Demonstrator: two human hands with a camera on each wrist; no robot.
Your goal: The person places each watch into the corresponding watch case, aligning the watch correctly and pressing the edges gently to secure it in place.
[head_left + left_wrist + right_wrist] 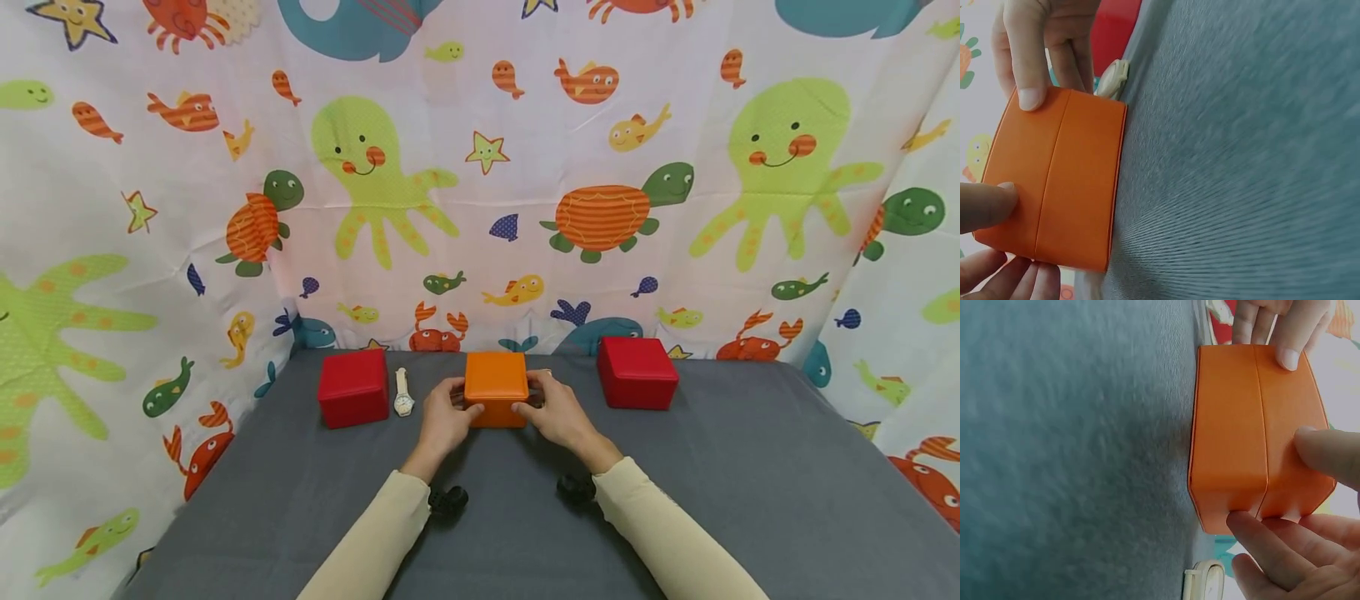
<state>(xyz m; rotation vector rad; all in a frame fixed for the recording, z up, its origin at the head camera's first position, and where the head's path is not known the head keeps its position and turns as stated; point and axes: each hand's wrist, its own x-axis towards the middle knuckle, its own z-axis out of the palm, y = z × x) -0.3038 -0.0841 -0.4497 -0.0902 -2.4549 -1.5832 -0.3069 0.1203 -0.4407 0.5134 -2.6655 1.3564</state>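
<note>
A closed orange box (pixel 496 410) with a lid seam across its front stands on the grey cloth between both hands. My left hand (pixel 444 419) grips its left side, thumb on the front near the seam. From the right, my right hand (pixel 558 412) holds it the same way, its thumb (pixel 1329 453) on the lid's front and its other fingers along the side. A cream-strapped wristwatch (pixel 403 402) lies left of the left hand. A second pale watch (pixel 1204 581) shows beyond the right hand; in the head view that hand mostly hides it.
One red box (pixel 354 392) stands left of the first watch, and another red box (pixel 637 375) stands farther right. A grey cloth (pixel 495 542) covers the table. Behind it hangs a white curtain (pixel 480 117) printed with sea animals.
</note>
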